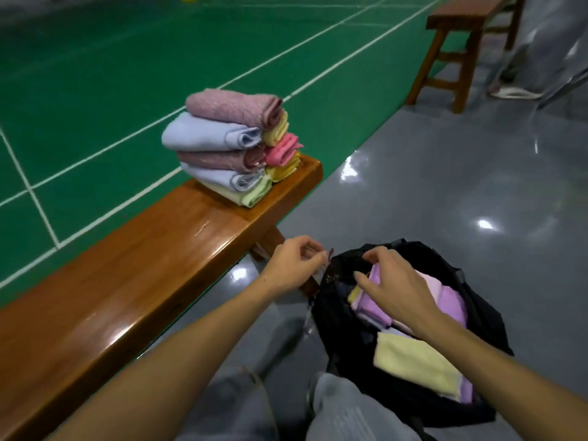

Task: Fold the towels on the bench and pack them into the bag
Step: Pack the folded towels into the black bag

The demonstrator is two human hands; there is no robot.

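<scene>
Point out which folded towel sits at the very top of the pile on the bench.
The dusty-pink textured folded towel, lying on a pale lavender-blue one. A second dusty-pink towel sits lower, sandwiched between two lavender-blue towels.

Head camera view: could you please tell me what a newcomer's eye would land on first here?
Probably the tall stack of folded pastel towels at the far end of the glossy wooden bench, against the green court floor. Next, the open black fabric bag on the grey floor at lower right, with purple and yellow towels inside, where the left hand pinches its rim and the right hand reaches in.
</scene>
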